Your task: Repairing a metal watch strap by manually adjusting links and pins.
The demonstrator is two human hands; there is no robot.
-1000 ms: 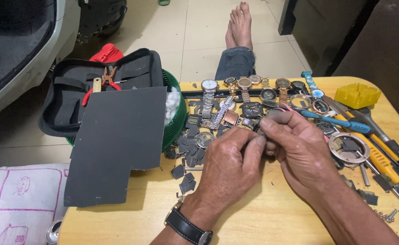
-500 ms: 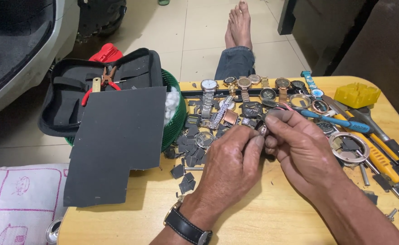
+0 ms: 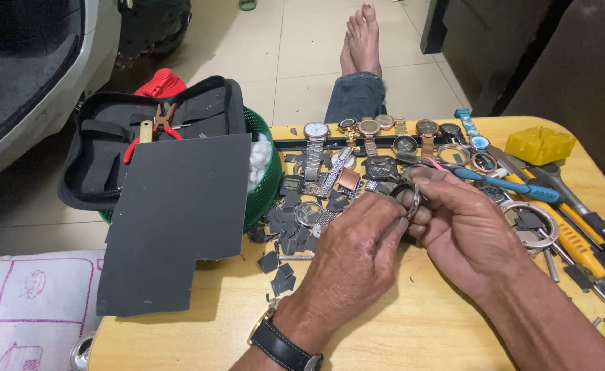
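Observation:
Both my hands meet over the middle of a wooden table (image 3: 412,330). My left hand (image 3: 354,257), with a black wristwatch (image 3: 282,343) on its wrist, pinches a small round metal watch case (image 3: 410,199) from the left. My right hand (image 3: 464,230) grips the same case from the right with thumb and fingers. The case stands on edge between the fingertips, partly hidden by them. Behind the hands lie several wristwatches (image 3: 357,141) in a row and loose watch parts.
A dark grey cut sheet (image 3: 175,220) lies at the left with small offcuts (image 3: 285,240) beside it. An open black tool case (image 3: 141,137) with red pliers sits by a green basket (image 3: 265,182). Screwdrivers (image 3: 557,213), a metal ring (image 3: 529,223) and a yellow block (image 3: 540,144) lie at the right. Bare feet (image 3: 363,41) rest beyond the table.
My fingers have shifted slightly on the watch case, turning it a little. Both hands stay in the same place over the table.

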